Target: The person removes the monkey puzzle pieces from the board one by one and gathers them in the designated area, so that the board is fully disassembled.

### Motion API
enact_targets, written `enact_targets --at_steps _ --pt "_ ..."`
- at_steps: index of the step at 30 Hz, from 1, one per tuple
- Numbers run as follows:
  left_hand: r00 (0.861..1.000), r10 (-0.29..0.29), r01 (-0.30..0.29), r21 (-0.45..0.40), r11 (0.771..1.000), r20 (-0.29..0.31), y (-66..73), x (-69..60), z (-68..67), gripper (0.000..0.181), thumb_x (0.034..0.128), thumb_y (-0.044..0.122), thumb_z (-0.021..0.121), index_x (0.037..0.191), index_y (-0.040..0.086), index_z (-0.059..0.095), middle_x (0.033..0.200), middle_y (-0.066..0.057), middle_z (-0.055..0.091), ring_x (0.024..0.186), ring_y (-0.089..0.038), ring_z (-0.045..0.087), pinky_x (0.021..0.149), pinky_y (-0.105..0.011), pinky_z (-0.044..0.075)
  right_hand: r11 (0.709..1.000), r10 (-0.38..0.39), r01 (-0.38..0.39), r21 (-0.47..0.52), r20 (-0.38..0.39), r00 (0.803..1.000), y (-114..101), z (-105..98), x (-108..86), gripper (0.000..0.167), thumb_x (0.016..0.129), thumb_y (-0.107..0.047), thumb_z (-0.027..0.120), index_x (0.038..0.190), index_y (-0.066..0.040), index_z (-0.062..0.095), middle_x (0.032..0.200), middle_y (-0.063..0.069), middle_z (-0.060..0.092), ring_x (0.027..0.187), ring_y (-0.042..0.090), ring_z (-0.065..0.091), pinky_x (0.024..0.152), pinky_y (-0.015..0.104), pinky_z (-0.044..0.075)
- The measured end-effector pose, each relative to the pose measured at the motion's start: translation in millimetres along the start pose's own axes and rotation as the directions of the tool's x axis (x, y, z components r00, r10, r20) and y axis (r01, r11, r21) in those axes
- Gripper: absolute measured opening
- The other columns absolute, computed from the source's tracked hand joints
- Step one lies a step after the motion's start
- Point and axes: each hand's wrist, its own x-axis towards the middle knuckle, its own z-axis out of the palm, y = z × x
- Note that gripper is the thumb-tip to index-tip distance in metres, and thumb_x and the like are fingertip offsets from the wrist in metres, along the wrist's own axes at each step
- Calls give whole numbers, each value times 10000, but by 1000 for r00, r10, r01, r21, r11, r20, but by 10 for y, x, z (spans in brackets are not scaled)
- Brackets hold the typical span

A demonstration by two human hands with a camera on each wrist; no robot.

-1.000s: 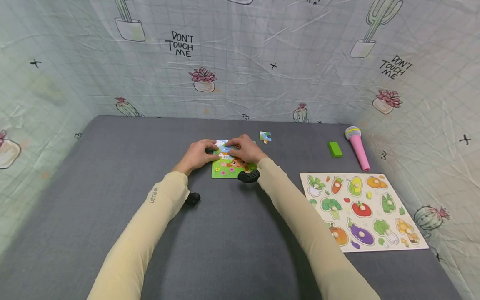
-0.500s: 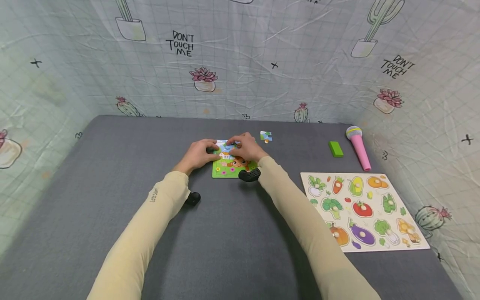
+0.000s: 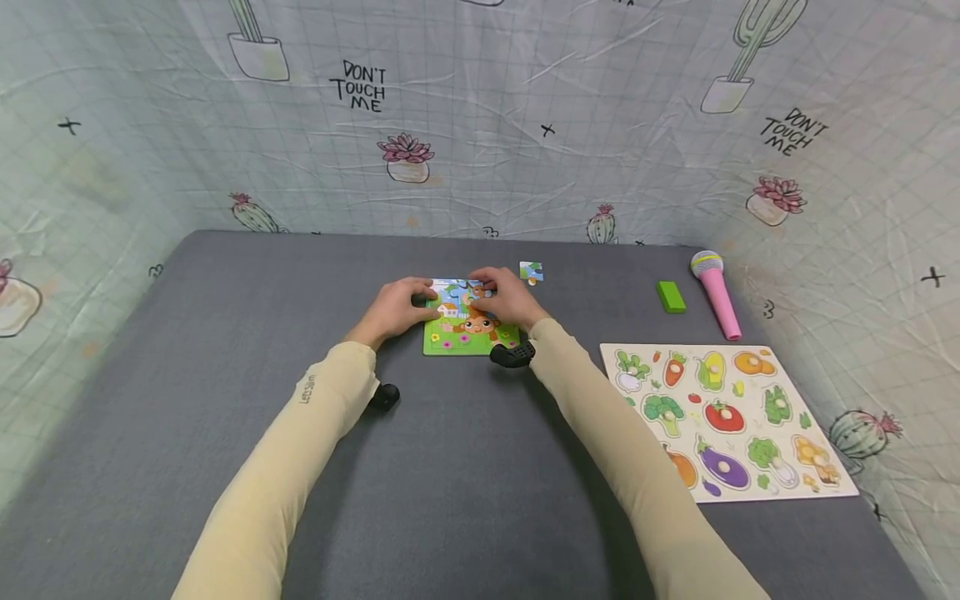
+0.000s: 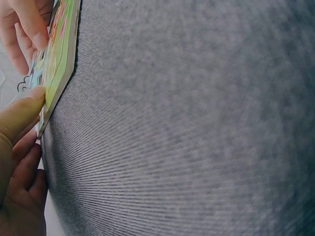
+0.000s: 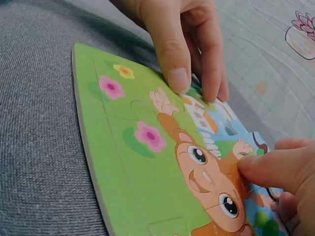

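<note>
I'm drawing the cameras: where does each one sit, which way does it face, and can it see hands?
Head: on the person's head, facing forward and down at the puzzle on the gray table; left hand, right hand and sleeves show.
Left wrist: worn there, facing low along the table; parts of both hands show on the left.
Right wrist: worn there, facing across the puzzle toward the left hand; part of the right hand shows too.
Shared: both wrist views catch the puzzle and both hands.
</note>
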Motion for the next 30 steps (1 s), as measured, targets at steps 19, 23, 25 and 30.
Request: enact_targets --at_steps 19,23,25,30 --pt "1000 13 -13 7 1000 3 22 -7 -8 392 907 265 722 1231 49 679 1471 -110 473 1397 -312 356 1165 -466 265 996 -36 39 82 -43 998 28 57 -34 255 948 -149 665 1199 -104 684 1301 86 416 1057 256 459 859 400 447" --pt "1000 14 -14 6 1000 3 22 -10 -13 389 903 257 725 1226 46 680 1469 -113 475 1395 -314 359 1167 -463 263 996 -18 21 84 -42 999 29 61 -28 240 956 -166 655 1188 -120 693 1281 73 418 1049 250 457 865 398 447" --pt "1000 14 -14 5 1000 3 24 -10 -14 389 901 254 728 1225 44 680 1469 -114 475 1395 -316 360 1169 -462 260 997 -11 14 78 -41 999 25 61 -24 235 958 -166 653 1184 -122 696 1274 70 420 1048 247 457 869 394 446" --pt "1000 11 -11 4 1000 4 26 -8 -12 387 902 249 727 1225 41 680 1472 -118 470 1396 -319 356 1168 -466 259 998 -11 14 59 -53 999 22 44 -21 257 952 -177 664 1200 -117 697 1257 77 435 1020 247 450 840 389 445"
